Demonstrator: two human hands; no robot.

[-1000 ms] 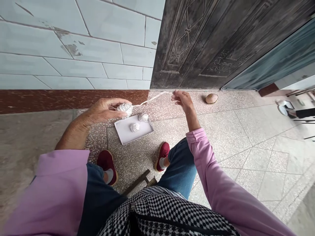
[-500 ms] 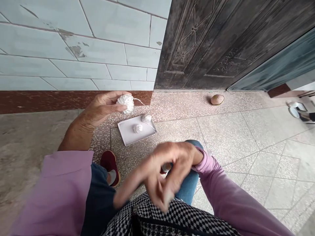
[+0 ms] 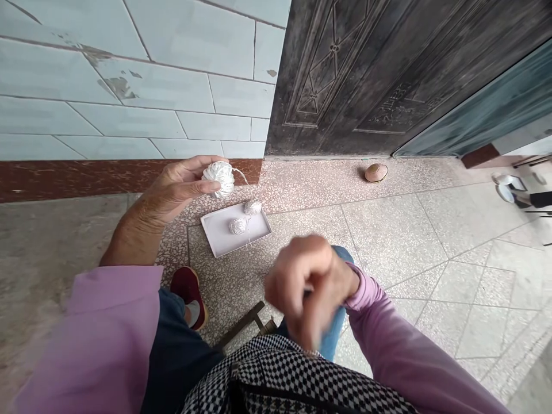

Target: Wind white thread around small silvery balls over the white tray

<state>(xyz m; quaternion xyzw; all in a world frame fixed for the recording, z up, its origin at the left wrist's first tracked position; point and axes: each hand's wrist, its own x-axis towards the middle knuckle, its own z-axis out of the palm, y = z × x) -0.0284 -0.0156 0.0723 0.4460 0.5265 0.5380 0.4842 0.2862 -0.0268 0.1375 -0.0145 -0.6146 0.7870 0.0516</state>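
Observation:
My left hand (image 3: 181,187) grips a white ball of yarn (image 3: 219,179) between thumb and fingers, near the foot of the wall. From this ball a loose strand (image 3: 242,174) runs off to the right and down. Below it, two smaller white yarn balls (image 3: 237,226) lie in a shallow white tray (image 3: 211,233) on the floor, and a bit of strand crosses the tray's near edge. My right hand (image 3: 308,287), smeared by motion, is closed above my lap with curled fingers. Whatever may be inside it cannot be made out.
A tiled wall (image 3: 172,92) and a dark carved door (image 3: 345,80) stand ahead. On the doorstep sits a pinkish rounded object (image 3: 376,173). Part of a wooden stool or frame (image 3: 241,325) shows by my legs. White items (image 3: 509,185) lie at the far right.
My right hand has swung a little to the right, and its outstretched finger has curled in. My left hand still holds the ball. The strand over the tray lies differently.

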